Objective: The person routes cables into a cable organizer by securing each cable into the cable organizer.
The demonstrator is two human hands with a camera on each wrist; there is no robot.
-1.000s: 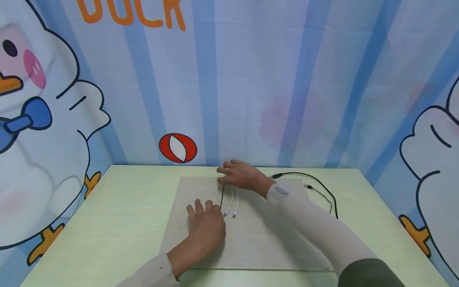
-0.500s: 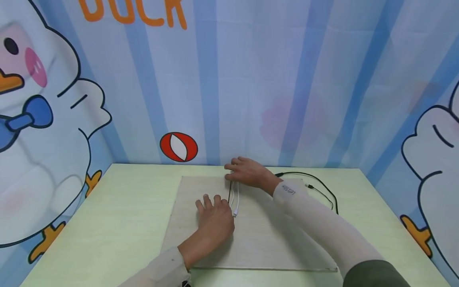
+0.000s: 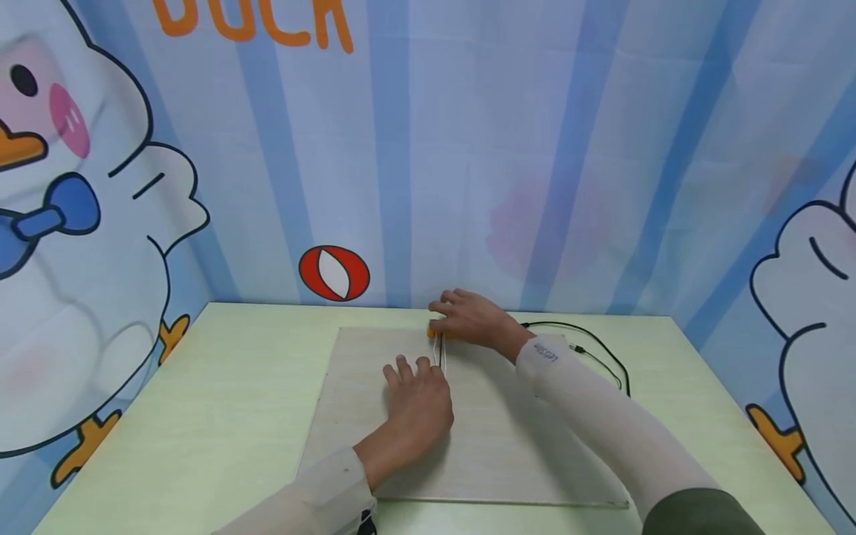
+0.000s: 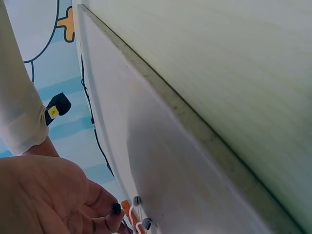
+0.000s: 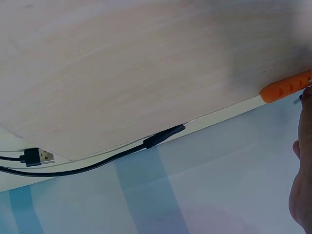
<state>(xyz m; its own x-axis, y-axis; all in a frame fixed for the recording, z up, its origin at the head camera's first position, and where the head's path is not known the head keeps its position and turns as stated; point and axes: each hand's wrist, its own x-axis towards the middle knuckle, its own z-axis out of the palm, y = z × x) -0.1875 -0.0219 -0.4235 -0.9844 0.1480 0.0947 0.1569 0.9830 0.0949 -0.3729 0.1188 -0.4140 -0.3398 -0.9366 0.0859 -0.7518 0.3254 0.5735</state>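
Observation:
In the head view, my left hand (image 3: 417,405) is over the middle of a pale board and my right hand (image 3: 476,319) is at its far edge. A thin black cable (image 3: 441,349) runs taut between them. In the left wrist view, my left fingers pinch its black plug (image 4: 116,208). My right thumb and fingers pinch the cable's far part beside an orange ridged strip (image 5: 285,90), and a small metal plug tip (image 5: 297,101) peeks out there. White cables (image 3: 435,349) hang from the strip; their grey-looking connectors (image 4: 147,224) lie near my left fingers.
The pale board (image 3: 501,453) lies on a light table (image 3: 221,416). Right of my right hand, a thick black cable (image 3: 595,336) and a thinner one with a USB plug (image 5: 36,157) lie along the far edge. A striped cartoon curtain (image 3: 435,148) stands behind.
Both hands have shifted right together with the black cable, from left of the white cables to in line with them. The orange strip now shows under my right hand.

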